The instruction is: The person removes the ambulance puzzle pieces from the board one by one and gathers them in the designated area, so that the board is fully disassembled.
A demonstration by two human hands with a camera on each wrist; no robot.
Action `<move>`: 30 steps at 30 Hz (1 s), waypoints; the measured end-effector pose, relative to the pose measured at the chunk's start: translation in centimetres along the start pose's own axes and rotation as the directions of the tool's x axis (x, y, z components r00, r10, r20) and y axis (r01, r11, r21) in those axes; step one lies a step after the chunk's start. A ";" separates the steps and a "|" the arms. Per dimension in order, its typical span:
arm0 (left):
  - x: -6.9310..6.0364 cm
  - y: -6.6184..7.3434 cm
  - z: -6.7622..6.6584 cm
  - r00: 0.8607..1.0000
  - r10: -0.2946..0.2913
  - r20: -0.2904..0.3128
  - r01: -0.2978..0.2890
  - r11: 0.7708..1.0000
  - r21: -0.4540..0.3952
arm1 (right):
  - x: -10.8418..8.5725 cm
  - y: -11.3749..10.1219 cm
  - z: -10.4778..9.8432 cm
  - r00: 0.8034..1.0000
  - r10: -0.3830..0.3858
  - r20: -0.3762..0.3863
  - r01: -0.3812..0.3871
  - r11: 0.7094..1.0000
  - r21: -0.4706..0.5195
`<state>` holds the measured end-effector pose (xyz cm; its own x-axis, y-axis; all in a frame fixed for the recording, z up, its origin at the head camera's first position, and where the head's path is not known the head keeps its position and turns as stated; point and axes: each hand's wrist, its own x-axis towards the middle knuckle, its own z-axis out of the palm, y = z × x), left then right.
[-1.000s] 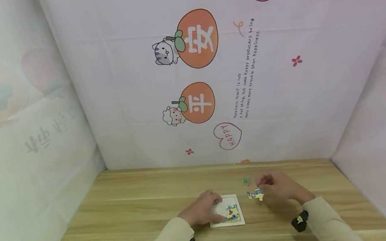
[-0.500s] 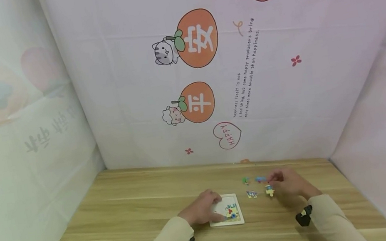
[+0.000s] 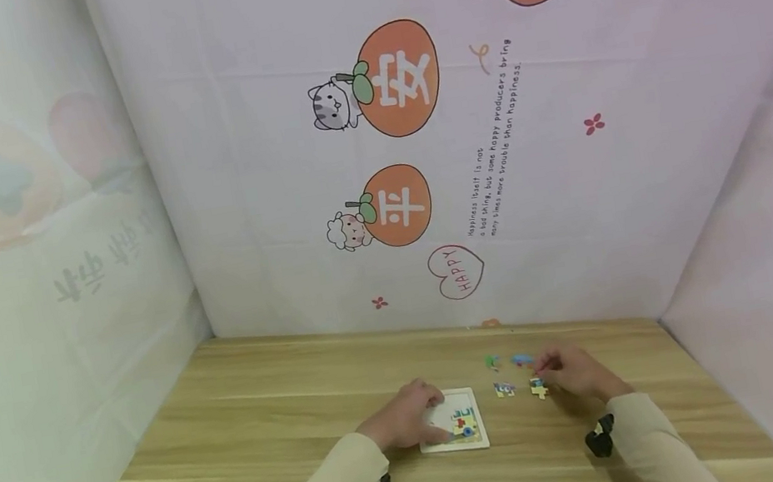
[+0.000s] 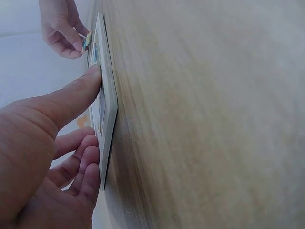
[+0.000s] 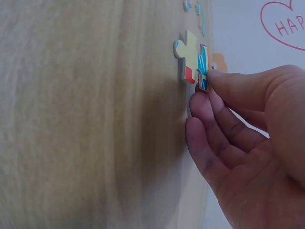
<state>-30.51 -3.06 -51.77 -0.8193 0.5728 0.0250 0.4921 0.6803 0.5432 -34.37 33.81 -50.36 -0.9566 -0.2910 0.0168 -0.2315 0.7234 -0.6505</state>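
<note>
My left hand [image 3: 405, 417] rests on a small white puzzle tray [image 3: 480, 420], thumb stretched over the assembled pieces [image 3: 464, 424] and the other fingers bent near the tray's edge. In the left wrist view, the thumb [image 4: 78, 95] presses on the tray's top side. On the right, my right hand [image 3: 576, 373] pinches a puzzle piece [image 5: 190, 59] by its blue edge; the piece is mostly pale yellow with a red corner. It is tilted close to the tabletop, and whether it touches the wood is unclear.
Three loose puzzle pieces lie on the wooden table [image 3: 294, 424] right of the tray: a green one [image 3: 492, 361], a blue one [image 3: 522, 359] and a purple-and-yellow one [image 3: 504, 389]. A printed white cloth [image 3: 260, 210] stands behind the table, with more cloth at both sides.
My right hand has moved right with the yellow-and-blue piece, away from the purple-and-yellow one, then slightly back left. The blue loose piece has come into sight. My left hand has stayed put.
</note>
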 end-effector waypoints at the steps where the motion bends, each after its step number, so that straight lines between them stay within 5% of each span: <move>1: 0.0 0.0 0.0 1.000 -0.001 0.001 0.001 1.000 0.000 | 0.0 0.0 0.1 1.000 0.010 0.000 -0.010 1.000 0.001; 16: -0.4 0.7 -0.3 1.000 0.016 -0.008 -0.016 1.000 0.023 | 1.1 0.0 0.5 0.999 -0.036 0.011 0.037 0.998 -0.050; 30: -0.4 0.6 -0.5 0.999 0.033 -0.010 -0.033 0.999 0.025 | 1.2 -1.6 0.6 1.000 0.002 0.000 -0.002 0.997 -0.077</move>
<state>-30.00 -3.08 -51.05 -0.8056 0.5902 0.0518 0.5258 0.6721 0.5213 -35.06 31.95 -49.78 -0.9570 -0.2896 0.0153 -0.2424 0.7699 -0.5904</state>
